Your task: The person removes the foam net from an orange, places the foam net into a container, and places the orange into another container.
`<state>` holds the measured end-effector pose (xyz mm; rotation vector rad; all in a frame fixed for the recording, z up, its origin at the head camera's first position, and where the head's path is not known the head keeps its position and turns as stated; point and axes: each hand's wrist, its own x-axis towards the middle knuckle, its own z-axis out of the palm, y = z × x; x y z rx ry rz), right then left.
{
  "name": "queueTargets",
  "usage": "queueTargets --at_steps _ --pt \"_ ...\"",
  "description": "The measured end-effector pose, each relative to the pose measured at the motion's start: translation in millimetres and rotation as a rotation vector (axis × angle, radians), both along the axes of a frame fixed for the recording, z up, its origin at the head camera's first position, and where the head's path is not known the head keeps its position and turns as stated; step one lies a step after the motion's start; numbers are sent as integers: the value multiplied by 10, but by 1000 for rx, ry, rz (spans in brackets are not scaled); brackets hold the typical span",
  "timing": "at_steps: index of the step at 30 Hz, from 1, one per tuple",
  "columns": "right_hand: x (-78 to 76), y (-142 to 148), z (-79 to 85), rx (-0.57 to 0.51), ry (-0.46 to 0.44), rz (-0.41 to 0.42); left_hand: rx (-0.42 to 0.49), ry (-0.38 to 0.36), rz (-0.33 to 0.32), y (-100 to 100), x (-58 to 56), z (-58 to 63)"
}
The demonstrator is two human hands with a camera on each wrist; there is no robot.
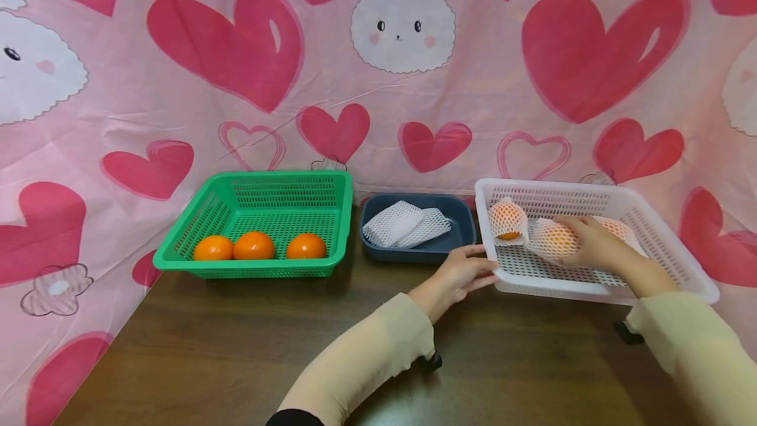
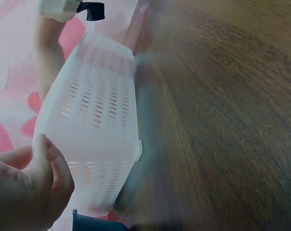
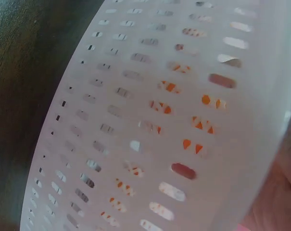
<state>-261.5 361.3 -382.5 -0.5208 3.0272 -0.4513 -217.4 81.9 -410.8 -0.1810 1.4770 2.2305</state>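
A white perforated basket [image 1: 552, 279] stands at the right with several oranges in white foam nets. My right hand [image 1: 597, 245] reaches inside and grips a netted orange [image 1: 556, 242] near the middle. Another netted orange [image 1: 507, 221] sits at the basket's left end, and a third netted orange [image 1: 618, 229] is partly hidden behind the right hand. With its thumb and fingers, my left hand [image 1: 461, 273] pinches the basket's rim at the near left corner; the left wrist view shows those fingertips [image 2: 41, 140] on the rim. In the right wrist view, the basket wall [image 3: 121, 106] hides most of the grip.
A green basket [image 1: 266, 267] at the left holds three bare oranges. Between the baskets, a dark blue tray [image 1: 464, 222] holds empty white foam nets [image 1: 395, 223]. All stand on a brown wooden table [image 1: 266, 347], before a pink patterned cloth [image 1: 378, 97].
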Motion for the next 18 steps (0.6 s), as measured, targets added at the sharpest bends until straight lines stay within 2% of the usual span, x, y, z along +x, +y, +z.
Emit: queueTargets --at_steps 9,18 --pt "132 -55 157 11 11 61 3 25 -5 -20 2 -18" --pt "229 -126 308 18 15 81 -4 31 -23 -53 5 8"
